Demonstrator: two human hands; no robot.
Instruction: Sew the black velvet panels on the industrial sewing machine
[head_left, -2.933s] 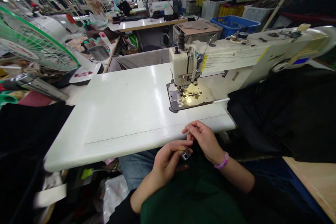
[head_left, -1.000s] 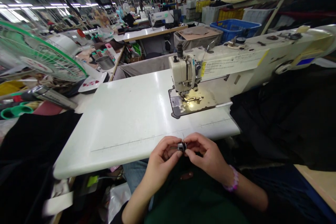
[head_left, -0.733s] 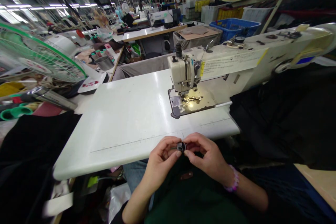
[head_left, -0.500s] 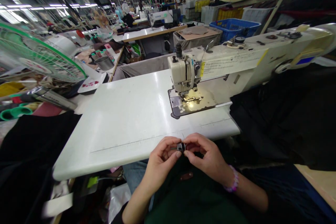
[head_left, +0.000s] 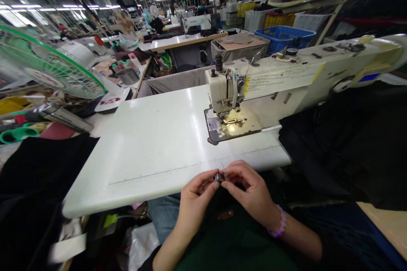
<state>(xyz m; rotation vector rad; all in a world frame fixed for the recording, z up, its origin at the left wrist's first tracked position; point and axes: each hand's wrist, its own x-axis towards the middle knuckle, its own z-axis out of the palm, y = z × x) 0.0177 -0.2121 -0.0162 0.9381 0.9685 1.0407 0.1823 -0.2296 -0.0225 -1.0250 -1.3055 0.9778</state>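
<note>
Both hands together, just off the front edge of the white table (head_left: pixel 149 148). Left hand (head_left: pixel 197 194) clamped on a small metal part (head_left: pixel 218 177), thumb below, fingertips above. Right hand (head_left: pixel 249 190) pinched in from the other side, thumb and fingertips shut against the part's right edge. Rising just above the fingers, a fine dark strand (head_left: pixel 222 164) (thread, by the look of it, though too thin to follow down). Close work, this! Best to grip with the finger pads alone: firm enough to stop a slip, light enough to feel any turn of the metal. Steady with the left, adjust with the right, in small moves. Leave the strand free of both thumbs, or risk trapping it. Tilt the part a touch toward the light, too; hard to make out its far face behind those fingers. Careful over the dark green garment (head_left: pixel 235 243) below, probably easy to lose so small a piece in there. Up ahead, well apart from the hands, the sewing machine (head_left: pixel 221 89), with lamplight bright on its metal plate (head_left: pixel 233 129).
</note>
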